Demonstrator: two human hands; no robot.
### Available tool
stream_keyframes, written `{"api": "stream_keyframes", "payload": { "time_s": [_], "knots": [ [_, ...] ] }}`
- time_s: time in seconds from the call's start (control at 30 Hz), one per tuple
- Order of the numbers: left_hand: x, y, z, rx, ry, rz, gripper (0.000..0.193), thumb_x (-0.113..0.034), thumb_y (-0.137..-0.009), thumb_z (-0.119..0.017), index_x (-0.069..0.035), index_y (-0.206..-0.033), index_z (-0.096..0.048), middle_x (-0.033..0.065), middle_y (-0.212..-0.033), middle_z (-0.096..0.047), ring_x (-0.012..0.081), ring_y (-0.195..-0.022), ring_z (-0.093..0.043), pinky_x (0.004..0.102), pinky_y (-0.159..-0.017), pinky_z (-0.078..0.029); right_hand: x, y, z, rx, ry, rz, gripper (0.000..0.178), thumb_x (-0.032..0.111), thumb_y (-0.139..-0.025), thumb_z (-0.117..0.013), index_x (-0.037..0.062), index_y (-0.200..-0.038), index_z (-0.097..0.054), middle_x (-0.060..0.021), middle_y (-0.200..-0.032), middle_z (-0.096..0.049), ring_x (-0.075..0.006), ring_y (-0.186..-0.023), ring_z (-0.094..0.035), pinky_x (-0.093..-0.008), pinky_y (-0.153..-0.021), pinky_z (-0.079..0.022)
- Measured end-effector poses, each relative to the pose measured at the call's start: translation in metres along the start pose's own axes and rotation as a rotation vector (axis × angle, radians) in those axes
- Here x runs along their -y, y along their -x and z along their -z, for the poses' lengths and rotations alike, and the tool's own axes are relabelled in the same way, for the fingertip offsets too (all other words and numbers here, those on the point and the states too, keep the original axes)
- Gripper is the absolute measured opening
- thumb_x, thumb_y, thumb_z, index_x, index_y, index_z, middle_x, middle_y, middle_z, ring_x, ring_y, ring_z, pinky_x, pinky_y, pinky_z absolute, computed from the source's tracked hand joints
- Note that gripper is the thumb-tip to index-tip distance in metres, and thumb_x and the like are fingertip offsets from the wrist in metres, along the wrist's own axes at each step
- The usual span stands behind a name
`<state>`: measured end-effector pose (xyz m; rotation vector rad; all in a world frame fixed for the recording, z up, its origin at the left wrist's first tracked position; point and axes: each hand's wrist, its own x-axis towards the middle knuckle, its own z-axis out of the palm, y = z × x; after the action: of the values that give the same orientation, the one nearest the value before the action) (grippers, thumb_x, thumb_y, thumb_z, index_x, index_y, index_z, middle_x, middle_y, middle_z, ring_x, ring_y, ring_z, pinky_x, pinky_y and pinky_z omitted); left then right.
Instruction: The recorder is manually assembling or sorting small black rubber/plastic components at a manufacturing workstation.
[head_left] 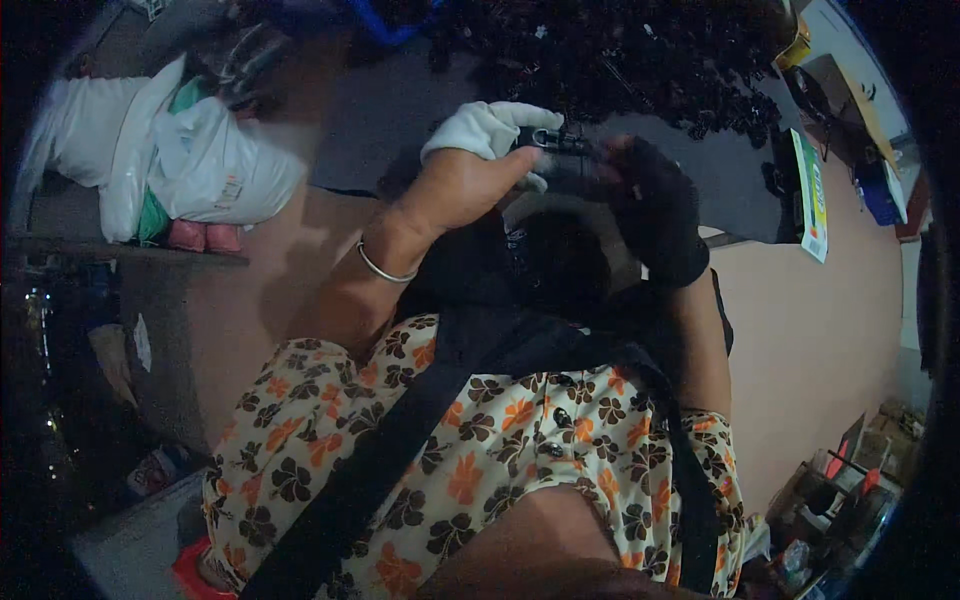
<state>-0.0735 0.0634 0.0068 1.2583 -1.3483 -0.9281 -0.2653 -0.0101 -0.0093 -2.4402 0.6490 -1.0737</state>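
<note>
My left hand (475, 160), in a white glove that leaves the thumb bare, is closed on a small black part with a metal ring (558, 141). It holds the part above the near edge of a dark grey worktable (385, 120). At the part's right end is my right hand (655, 205), in a black glove. Motion blurs its fingers, so their grip on the part cannot be made out. A large heap of small black parts (640, 65) covers the far side of the table.
White plastic bags (215, 165) sit on a surface at the left, with pink bundles (205, 236) beneath them. A yellow and green printed package (810, 195) lies at the table's right edge. Boxes and odds and ends (835, 500) stand at the lower right.
</note>
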Motion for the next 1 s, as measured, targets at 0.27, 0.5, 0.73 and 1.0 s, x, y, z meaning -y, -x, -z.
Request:
{"api": "stream_keyframes", "payload": {
  "time_s": [0.27,0.5,0.73,1.0],
  "knots": [
    [-0.011,0.007,0.001,0.101,0.093,-0.01,0.028,0.004,-0.075,-0.055,0.003,-0.103,-0.059,0.0141,-0.097,-0.062,0.0137,-0.079,-0.06,0.0237,-0.063,-0.05,0.016,-0.003,-0.003,-0.024,0.241,0.351,0.019,0.002,-0.069,-0.062,0.0063,-0.087,-0.056,-0.0098,-0.09,-0.061,-0.0267,-0.073,-0.059,-0.0353,-0.058,-0.048],
    [-0.016,0.014,0.007,0.093,0.093,0.008,0.022,0.0,-0.078,-0.059,0.001,-0.099,-0.06,0.0078,-0.088,-0.063,0.0098,-0.067,-0.058,0.0222,-0.059,-0.049,0.017,-0.005,-0.003,0.014,0.292,0.399,0.023,0.004,-0.069,-0.062,0.0063,-0.091,-0.058,-0.0108,-0.091,-0.06,-0.0275,-0.077,-0.058,-0.0372,-0.063,-0.047],
    [-0.003,0.029,-0.002,-0.015,-0.088,-0.1,0.014,-0.003,-0.077,-0.061,0.0,-0.091,-0.062,0.008,-0.079,-0.063,0.0094,-0.063,-0.058,0.0225,-0.055,-0.049,0.025,0.005,-0.015,-0.003,0.019,0.043,0.026,0.008,-0.072,-0.063,0.0031,-0.097,-0.057,-0.0139,-0.092,-0.059,-0.0269,-0.084,-0.058,-0.0344,-0.075,-0.046],
    [0.01,0.051,-0.013,0.035,-0.182,-0.078,0.014,-0.004,-0.075,-0.06,0.003,-0.087,-0.063,0.0138,-0.081,-0.063,0.017,-0.069,-0.061,0.027,-0.065,-0.049,0.018,0.027,-0.015,0.461,-0.319,-0.496,0.031,0.018,-0.074,-0.068,-0.0001,-0.096,-0.055,-0.0068,-0.084,-0.057,-0.0134,-0.083,-0.055,-0.0273,-0.075,-0.044]
  ]
}}
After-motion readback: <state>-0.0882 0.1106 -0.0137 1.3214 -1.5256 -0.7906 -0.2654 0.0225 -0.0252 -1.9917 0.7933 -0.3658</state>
